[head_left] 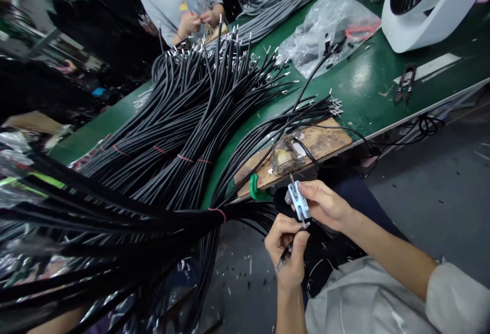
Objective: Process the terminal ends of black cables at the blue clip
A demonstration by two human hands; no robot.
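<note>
My right hand (325, 204) pinches a light-blue plastic clip (297, 200), shaped like a clothes peg, in front of the wooden board's edge. A thin metal-looking tip pokes from its upper end. Just below, my left hand (288, 247) is closed around a black cable (284, 258). The cable's pale stripped end (305, 224) shows between thumb and fingers, close to the clip's lower end; whether they touch, I cannot tell. On the wooden board (329, 137) sits a lump wrapped in clear tape (284, 155), with black cables around it.
Large bundles of black cables (184, 119) cover the green table (367, 78) on the left. A green clamp (257, 188) grips the board. Farther off are a plastic bag (314, 27), thread snips (406, 84), a white fan-like housing (409, 32) and a co-worker (168, 2).
</note>
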